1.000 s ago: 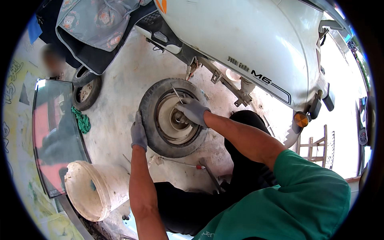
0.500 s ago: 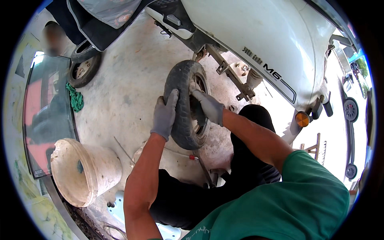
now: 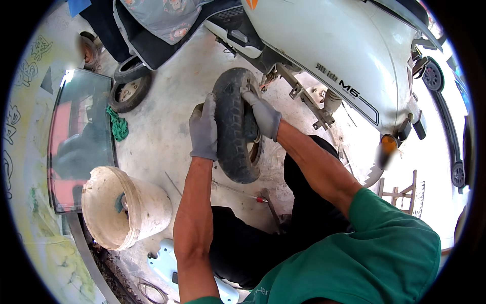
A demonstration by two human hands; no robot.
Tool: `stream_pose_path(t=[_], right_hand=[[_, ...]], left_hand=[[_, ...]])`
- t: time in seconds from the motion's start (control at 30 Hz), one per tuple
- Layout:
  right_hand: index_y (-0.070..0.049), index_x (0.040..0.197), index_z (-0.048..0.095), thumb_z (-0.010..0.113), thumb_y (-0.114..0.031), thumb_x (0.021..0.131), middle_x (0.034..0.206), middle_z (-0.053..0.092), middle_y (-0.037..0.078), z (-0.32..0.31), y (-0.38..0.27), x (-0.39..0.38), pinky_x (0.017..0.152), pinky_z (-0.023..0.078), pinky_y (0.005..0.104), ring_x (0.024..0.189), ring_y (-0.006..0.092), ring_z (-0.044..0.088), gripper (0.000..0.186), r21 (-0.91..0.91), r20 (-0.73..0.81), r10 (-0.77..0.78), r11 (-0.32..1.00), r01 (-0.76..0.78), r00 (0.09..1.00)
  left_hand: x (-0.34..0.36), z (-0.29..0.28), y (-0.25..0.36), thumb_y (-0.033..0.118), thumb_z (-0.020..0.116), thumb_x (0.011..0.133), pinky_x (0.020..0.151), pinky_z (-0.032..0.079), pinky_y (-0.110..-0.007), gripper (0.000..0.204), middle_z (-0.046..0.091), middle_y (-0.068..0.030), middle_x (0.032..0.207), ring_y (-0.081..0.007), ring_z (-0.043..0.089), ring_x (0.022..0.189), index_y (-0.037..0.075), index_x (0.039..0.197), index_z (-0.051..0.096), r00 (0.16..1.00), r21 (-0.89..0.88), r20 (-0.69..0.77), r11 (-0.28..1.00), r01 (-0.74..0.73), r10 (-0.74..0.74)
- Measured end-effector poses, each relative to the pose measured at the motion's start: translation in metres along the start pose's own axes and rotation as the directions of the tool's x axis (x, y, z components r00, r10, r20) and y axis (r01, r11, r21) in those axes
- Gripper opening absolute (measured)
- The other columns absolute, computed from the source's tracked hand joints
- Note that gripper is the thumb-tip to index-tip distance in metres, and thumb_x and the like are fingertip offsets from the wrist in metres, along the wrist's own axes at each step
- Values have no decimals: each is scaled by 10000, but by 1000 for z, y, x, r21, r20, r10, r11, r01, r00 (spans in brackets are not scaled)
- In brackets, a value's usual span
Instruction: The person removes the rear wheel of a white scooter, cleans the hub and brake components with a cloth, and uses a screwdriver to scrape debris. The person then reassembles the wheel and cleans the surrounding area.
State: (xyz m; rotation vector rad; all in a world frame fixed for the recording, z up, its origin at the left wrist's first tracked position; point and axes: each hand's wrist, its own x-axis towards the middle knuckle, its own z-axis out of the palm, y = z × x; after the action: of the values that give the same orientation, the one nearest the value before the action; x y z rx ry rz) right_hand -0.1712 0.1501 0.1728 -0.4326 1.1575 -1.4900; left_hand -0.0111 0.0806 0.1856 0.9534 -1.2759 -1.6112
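Observation:
A scooter wheel with a black treaded tyre [image 3: 233,129] is held upright off to the front of my knees, tread turned toward me. My left hand [image 3: 203,130], in a grey glove, presses against the tread on its left side. From the right, my gloved right hand [image 3: 263,114] grips the tyre's upper edge, its fingertips at the sidewall. The wheel's hub and the inner rim are mostly hidden. Just beyond stands a white scooter [image 3: 324,55], with a bare metal bracket [image 3: 298,93] showing beneath its body.
A dirty white bucket [image 3: 152,207] lies tilted at left, near a glass pane [image 3: 83,137]. Behind are a green cloth [image 3: 119,124] and a wheel [image 3: 129,93]. A red-marked rod [image 3: 260,199] lies before me; a light-blue panel [image 3: 164,261] sits below. A person's dark trousers [image 3: 104,30] show at the back.
The wheel has turned in my hands, so more tread and less of its rim opening shows. Both hands keep their hold. My view has shifted, moving the surroundings rightward.

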Motion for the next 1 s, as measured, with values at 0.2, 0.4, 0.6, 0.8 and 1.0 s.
stream_pose_path(t=[0.2,0.4,0.6,0.8,1.0], right_hand=[[-37,1213,640,495,-490,1031,1058,704,91,-33,8,22,803,563,312,880,170,679,509,-63,-40,113,991,-115,993],[-46,1175,662,479,-377,1050,1045,716,92,-51,-4,26,795,568,323,853,175,683,399,-1,-81,214,977,-215,974],[-23,1156,669,473,-298,1042,1022,714,97,-68,-31,4,762,549,305,842,169,678,357,-234,-246,144,951,-203,958],[42,1188,645,390,-344,1088,1064,724,139,-52,-75,-24,759,536,286,832,157,673,473,-605,-265,-357,785,134,896],[20,1171,680,284,-416,1082,1076,719,157,-26,-108,-20,896,506,304,987,202,658,596,-503,55,-358,796,336,932]], left_hand=[[-9,29,-45,362,713,930,894,495,-328,556,679,-161,1096,-213,635,984,-87,1229,576,999,158,-31,987,-18,24],[-6,45,-56,336,717,926,980,472,-357,611,605,-215,1260,-255,602,1122,-90,1312,511,988,342,19,927,-153,156],[-13,76,-63,397,735,883,1047,434,-414,814,500,-281,1344,-369,541,1238,-99,1426,386,980,407,88,892,-198,178],[-14,95,-68,423,717,862,1123,321,-494,971,419,-344,1366,-474,421,1278,-114,1507,228,954,450,113,842,-298,278],[-14,115,-81,436,749,821,1116,323,-505,1057,389,-336,1391,-470,413,1285,-78,1537,165,941,452,178,825,-338,288]])
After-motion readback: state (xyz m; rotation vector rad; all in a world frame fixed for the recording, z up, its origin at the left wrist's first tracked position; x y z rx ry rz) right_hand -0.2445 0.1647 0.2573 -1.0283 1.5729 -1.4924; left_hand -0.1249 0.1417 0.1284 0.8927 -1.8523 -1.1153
